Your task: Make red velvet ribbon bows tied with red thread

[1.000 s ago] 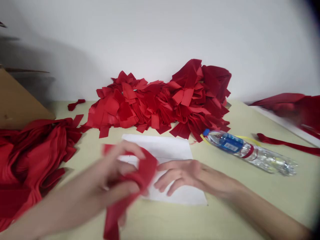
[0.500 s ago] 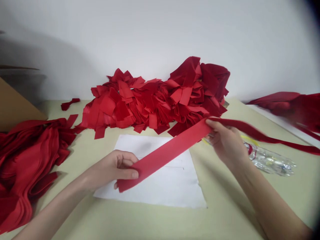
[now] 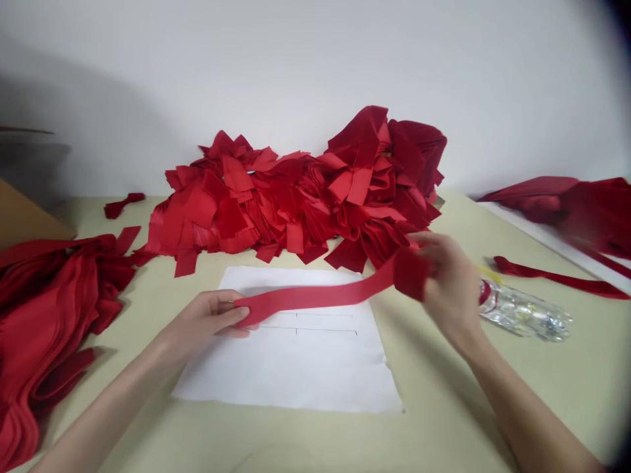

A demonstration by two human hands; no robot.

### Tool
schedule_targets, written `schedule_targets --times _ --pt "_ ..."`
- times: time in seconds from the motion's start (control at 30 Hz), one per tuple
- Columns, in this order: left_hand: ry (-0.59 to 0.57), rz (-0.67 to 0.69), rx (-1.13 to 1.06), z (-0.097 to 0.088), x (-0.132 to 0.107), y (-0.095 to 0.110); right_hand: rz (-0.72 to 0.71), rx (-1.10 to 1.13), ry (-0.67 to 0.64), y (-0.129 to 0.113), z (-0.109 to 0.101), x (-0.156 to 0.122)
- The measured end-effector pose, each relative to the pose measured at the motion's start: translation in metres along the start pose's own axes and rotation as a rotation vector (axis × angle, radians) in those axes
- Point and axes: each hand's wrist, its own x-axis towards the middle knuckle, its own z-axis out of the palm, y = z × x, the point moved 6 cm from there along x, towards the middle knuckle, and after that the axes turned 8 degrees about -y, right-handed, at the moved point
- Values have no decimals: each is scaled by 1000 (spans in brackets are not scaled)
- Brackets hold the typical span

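Note:
A red ribbon stretches between my two hands above a white paper sheet with ruled black lines. My left hand pinches its left end between thumb and fingers. At the other end my right hand, blurred by motion, grips the ribbon where a darker red fold hangs down. Just right of that hand lies a clear plastic bottle with a red band around it. Whether the right hand also holds a small tool is hidden.
A large heap of folded red ribbon pieces lies against the wall. Long red strips are piled at the left, beside a brown cardboard edge. Another red pile and a loose strip lie at the right.
My left hand has moved up and left with the ribbon's end. The ribbon now runs more level, and its trailing part on the right lies separate on the table.

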Motion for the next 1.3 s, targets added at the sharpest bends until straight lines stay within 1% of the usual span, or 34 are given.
schedule_targets --times 0.07,0.13,0.17,0.2,0.23,0.27,0.33,0.37,0.4,0.43,0.47,0.5,0.53,0.57,0.63,0.7,0.77,0.8,0.87,0.9,0.97,1.0,1.07,1.17,1.23,1.3 --pt "-67 18 -28 24 5 5 -53 8 -209 -19 27 -13" --pt "-121 25 -42 45 9 11 -104 69 -399 -35 46 -25" --pt "-131 31 -35 51 10 14 -113 126 -452 -41 49 -27" --pt "-115 39 -17 52 10 17 -101 195 -466 -43 48 -27" --pt "-74 49 12 48 10 20 -68 265 -450 -41 43 -24" --pt "-12 61 48 38 8 23 -17 332 -412 -35 36 -20" --pt "156 96 118 8 -1 27 126 420 -297 -14 17 -9" --pt "222 102 152 -9 -7 28 198 438 -231 -1 8 -4" --pt "285 81 195 -26 -13 26 265 437 -166 13 -1 0" --pt "381 59 232 -43 -21 24 324 421 -112 25 -7 2" --pt "443 43 240 -57 -28 21 373 394 -76 35 -12 3" --pt "462 14 235 -67 -32 17 404 363 -66 43 -13 3" --pt "472 -8 222 -73 -35 13 414 328 -87 47 -10 2" --pt "451 -22 201 -74 -36 9 402 290 -133 46 -5 0" --pt "381 -29 150 -66 -33 4 318 224 -261 35 10 -4" --pt "293 -24 100 -45 -24 4 183 190 -376 12 28 -10" --pt "187 -24 82 -14 -15 8 52 189 -471 -15 43 -18" --pt "149 -3 84 2 -11 12 3 191 -545 -28 52 -23" --pt "17 36 76 36 -3 21 -63 202 -748 -48 68 -36" --pt "-34 62 69 50 -1 25 -97 210 -845 -55 74 -42" --pt "-96 109 51 69 3 31 -183 224 -963 -64 80 -52" --pt "-108 127 44 74 5 32 -224 233 -996 -66 81 -54" --pt "-119 133 46 76 8 32 -272 253 -1025 -65 82 -56" --pt "-134 111 86 73 11 28 -294 250 -980 -60 79 -51" --pt "-157 104 96 73 12 25 -288 279 -972 -58 77 -46" --pt "-187 98 78 73 11 23 -222 356 -1068 -56 79 -46"
